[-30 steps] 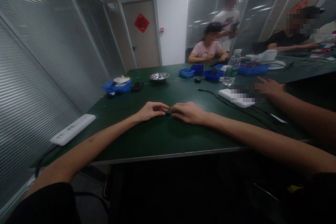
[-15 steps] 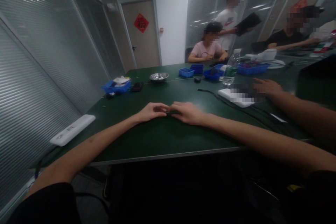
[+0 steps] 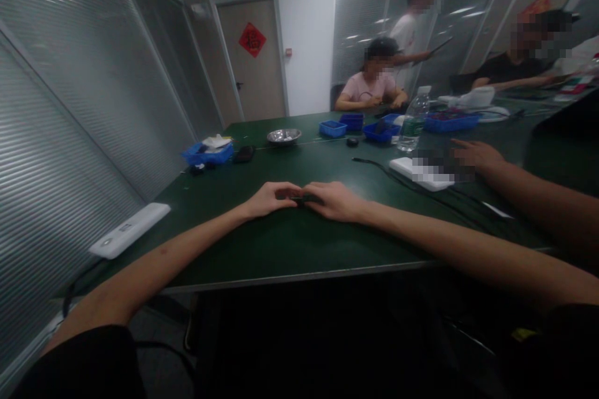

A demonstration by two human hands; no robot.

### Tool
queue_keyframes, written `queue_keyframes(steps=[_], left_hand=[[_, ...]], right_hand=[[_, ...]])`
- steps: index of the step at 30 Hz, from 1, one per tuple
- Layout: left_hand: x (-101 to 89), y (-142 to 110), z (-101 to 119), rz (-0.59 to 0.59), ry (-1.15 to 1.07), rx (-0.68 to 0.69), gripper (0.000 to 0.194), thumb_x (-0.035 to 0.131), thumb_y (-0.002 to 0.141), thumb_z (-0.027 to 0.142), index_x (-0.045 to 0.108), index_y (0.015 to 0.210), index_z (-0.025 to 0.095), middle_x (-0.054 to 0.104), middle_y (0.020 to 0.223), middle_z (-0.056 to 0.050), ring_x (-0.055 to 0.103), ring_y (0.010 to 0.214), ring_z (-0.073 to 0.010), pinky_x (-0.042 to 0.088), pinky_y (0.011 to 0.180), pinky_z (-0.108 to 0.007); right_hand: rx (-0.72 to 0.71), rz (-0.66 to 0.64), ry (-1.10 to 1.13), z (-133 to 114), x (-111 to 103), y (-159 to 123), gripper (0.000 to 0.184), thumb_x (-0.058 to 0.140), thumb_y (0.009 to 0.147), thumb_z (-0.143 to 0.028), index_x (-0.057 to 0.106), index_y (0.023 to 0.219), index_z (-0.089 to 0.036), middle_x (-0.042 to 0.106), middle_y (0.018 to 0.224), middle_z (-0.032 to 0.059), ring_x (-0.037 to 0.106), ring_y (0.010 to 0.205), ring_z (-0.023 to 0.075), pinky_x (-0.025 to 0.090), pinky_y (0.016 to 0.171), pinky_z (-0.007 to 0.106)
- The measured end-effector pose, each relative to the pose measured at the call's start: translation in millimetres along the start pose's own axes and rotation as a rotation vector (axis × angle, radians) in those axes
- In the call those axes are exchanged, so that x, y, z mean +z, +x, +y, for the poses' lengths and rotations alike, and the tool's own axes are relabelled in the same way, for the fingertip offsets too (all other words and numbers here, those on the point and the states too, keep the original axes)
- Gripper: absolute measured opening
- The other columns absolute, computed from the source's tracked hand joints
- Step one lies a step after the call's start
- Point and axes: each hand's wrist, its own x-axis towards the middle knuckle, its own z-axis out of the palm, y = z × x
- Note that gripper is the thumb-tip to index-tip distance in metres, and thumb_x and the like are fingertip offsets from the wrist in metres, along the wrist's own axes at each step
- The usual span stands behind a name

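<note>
Just above the green table (image 3: 281, 243), my left hand (image 3: 267, 201) and my right hand (image 3: 337, 202) meet with their fingertips close together. A small, thin dark thing (image 3: 299, 199) shows between them, mostly covered by the fingers. Its kind is too dim and small to make out. Both hands are closed around it from either side, thumbs toward me.
Left lies a white oblong device (image 3: 131, 230) with a cable. Farther back are a blue basket (image 3: 218, 157), a black case (image 3: 244, 154), a metal bowl (image 3: 284, 141) and a bottle (image 3: 412, 128). Another person's hand (image 3: 480, 156) is beside a white box (image 3: 407, 168) at right.
My hands stay in nearly the same place, with only a slight shift of the fingers around the dark thing. The standing person in the background has turned the dark flat object edge-on.
</note>
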Motion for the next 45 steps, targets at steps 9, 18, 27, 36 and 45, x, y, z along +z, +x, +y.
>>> queue_keyframes(steps=[9, 18, 27, 36, 45], left_hand=[[-6.1, 3.5, -8.5, 0.004, 0.001, -0.072, 0.041, 0.084, 0.081, 0.037, 0.075, 0.115, 0.015, 0.073, 0.107, -0.009, 0.068, 0.094, -0.0190, 0.054, 0.085, -0.033], [-9.2, 0.0, -7.1, 0.050, 0.055, -0.123, 0.034, 0.078, 0.087, 0.038, 0.077, 0.112, 0.015, 0.076, 0.107, -0.009, 0.070, 0.093, -0.0201, 0.055, 0.086, -0.034], [-6.6, 0.8, -11.3, 0.069, -0.031, -0.084, 0.033, 0.083, 0.082, 0.037, 0.078, 0.105, 0.014, 0.077, 0.109, -0.010, 0.072, 0.102, -0.0234, 0.054, 0.099, -0.040], [-9.9, 2.0, -14.5, 0.068, -0.010, -0.067, 0.030, 0.077, 0.087, 0.038, 0.080, 0.107, 0.016, 0.076, 0.110, -0.010, 0.071, 0.103, -0.0232, 0.053, 0.098, -0.039], [-1.6, -0.2, 0.4, 0.055, 0.089, 0.018, 0.026, 0.078, 0.087, 0.037, 0.081, 0.102, 0.016, 0.073, 0.108, -0.011, 0.069, 0.100, -0.0218, 0.054, 0.093, -0.037]], right_hand=[[0.047, 0.056, -0.036, 4.7, -3.7, -1.1, 0.027, 0.057, 0.099, -0.028, 0.063, 0.124, -0.021, 0.071, 0.113, 0.0080, 0.065, 0.087, 0.0188, 0.043, 0.073, 0.028], [0.009, 0.030, -0.080, 12.6, -9.7, -4.5, 0.028, 0.060, 0.095, -0.030, 0.067, 0.119, -0.020, 0.071, 0.103, 0.0064, 0.062, 0.079, 0.0177, 0.037, 0.068, 0.028], [0.000, 0.009, -0.100, 13.0, -4.7, -5.6, 0.028, 0.058, 0.096, -0.027, 0.066, 0.122, -0.020, 0.070, 0.106, 0.0069, 0.062, 0.080, 0.0176, 0.037, 0.067, 0.028], [-0.039, 0.037, -0.162, 12.9, -3.7, -7.8, 0.030, 0.052, 0.100, -0.027, 0.064, 0.127, -0.021, 0.067, 0.109, 0.0082, 0.060, 0.077, 0.0166, 0.038, 0.066, 0.028], [-0.056, 0.009, -0.146, 6.1, -1.2, -4.3, 0.030, 0.052, 0.100, -0.026, 0.064, 0.127, -0.021, 0.066, 0.107, 0.0076, 0.061, 0.077, 0.0160, 0.039, 0.066, 0.028]])
